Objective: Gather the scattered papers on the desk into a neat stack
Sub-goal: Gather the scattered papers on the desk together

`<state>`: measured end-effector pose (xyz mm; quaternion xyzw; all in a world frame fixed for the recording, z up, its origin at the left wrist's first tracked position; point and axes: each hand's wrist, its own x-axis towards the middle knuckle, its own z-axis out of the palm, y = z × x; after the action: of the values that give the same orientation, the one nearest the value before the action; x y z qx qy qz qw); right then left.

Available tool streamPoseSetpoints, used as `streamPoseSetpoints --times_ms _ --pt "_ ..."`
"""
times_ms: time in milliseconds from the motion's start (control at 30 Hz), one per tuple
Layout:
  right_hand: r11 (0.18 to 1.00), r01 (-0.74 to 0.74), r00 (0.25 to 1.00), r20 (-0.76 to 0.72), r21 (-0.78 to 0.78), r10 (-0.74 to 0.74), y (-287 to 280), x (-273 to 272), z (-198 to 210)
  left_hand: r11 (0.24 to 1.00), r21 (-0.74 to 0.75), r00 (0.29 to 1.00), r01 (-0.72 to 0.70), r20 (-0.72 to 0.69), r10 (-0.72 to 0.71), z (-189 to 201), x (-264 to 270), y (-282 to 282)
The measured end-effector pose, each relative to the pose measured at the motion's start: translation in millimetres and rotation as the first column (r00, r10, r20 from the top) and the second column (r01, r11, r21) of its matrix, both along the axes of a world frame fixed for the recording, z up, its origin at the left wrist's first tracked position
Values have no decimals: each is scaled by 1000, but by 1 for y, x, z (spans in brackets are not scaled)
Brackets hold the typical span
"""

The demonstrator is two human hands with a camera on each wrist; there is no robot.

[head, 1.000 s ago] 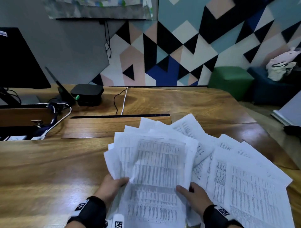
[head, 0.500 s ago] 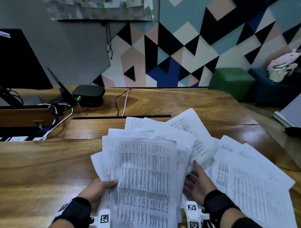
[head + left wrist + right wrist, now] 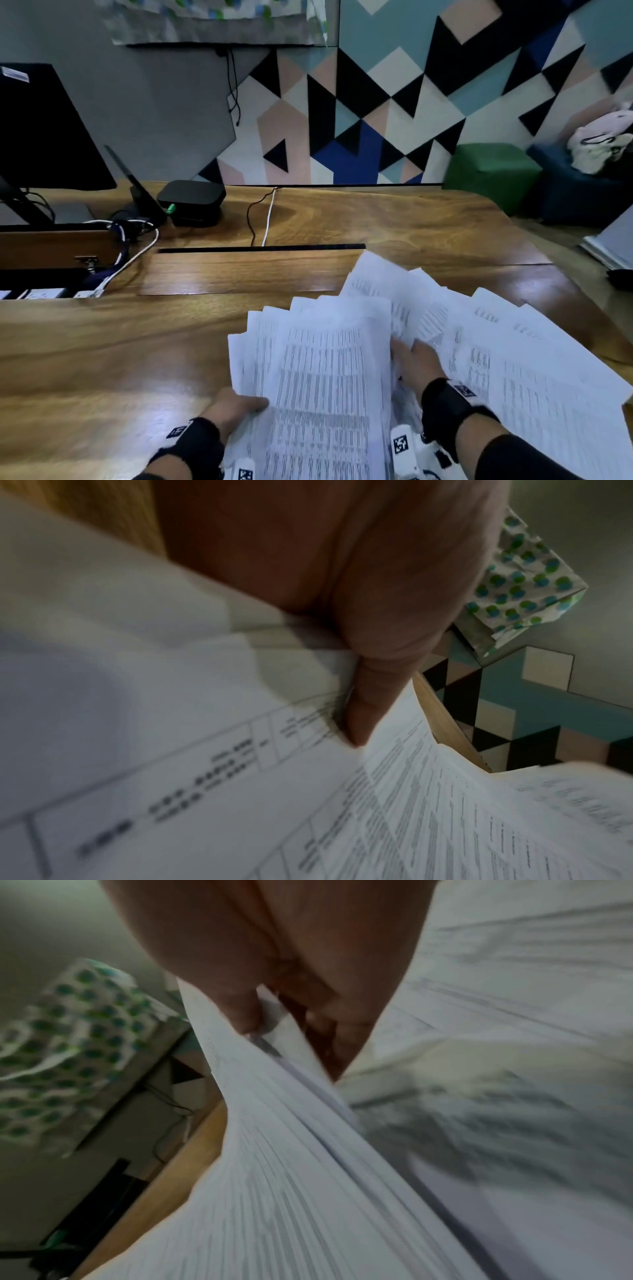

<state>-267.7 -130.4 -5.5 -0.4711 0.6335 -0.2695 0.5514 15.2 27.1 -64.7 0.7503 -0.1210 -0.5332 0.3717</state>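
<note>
Black wrist bands (image 3: pixel 448 402) on both wrists, white camera mounts (image 3: pixel 401 445) with black square marker tags, black sleeves (image 3: pixel 513 460)

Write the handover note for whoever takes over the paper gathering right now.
Left hand: grips the left edge of the gathered bundle, thumb on top.
Right hand: at the bundle's right edge, fingers tucked among the sheets; exact grip unclear.
Papers: the bundle is held near the desk's front edge, its sheets uneven and fanned at the top. Loose sheets lie spread to the right, overlapping.
Done: part of the papers collected into the bundle.
Left: pull in the right-hand sheets, then square all edges into one neat stack.
</note>
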Motion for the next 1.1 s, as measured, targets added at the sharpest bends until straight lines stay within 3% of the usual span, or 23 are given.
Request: streamPoseSetpoints --times_ms 100,200,267,367,500,600,667,733,867,900,967,1033,1100 --pt "937 68 997 -4 -343 -73 -16 5 42 999 14 997 -37 68 36 -4 4 -6" --pt "873 81 988 153 -481 -8 -31 16 82 999 12 993 -38 115 36 -9 5 -11" --pt "888 164 945 327 -430 -16 -36 20 101 999 14 989 -30 144 27 -10 4 -13" --pt "916 288 806 587 -279 -75 -36 21 119 1000 25 985 -15 171 11 -5 1 -14" --pt "909 357 801 572 -216 -179 -29 15 107 1000 20 990 -18 138 15 -6 3 -11" --pt "897 431 683 684 -94 -257 -23 2 106 1000 8 992 -11 125 10 -14 7 -8" --pt "939 342 612 769 -44 -187 -20 -2 116 1000 -2 993 -18 117 18 -12 8 -6" --pt "983 178 624 778 -44 -78 -17 -1 126 1000 0 995 -25 101 25 -5 5 -4" --pt "1000 21 766 642 3 -18 -20 5 103 998 26 998 -55 43 54 -8 7 -5" --pt "1000 -2 832 554 -9 7 -19 7 91 998 22 997 -65 33 64 -11 8 -5" --pt "994 -82 974 203 -78 96 -14 10 65 997 6 997 -72 -6 72 -3 4 -6" --pt "979 -188 969 -174 -73 173 -1 14 43 997 24 996 -79 -30 80 2 3 -7" --pt "959 -282 874 -411 0 257 14 15 24 996 27 995 -82 -49 83 3 2 -8"
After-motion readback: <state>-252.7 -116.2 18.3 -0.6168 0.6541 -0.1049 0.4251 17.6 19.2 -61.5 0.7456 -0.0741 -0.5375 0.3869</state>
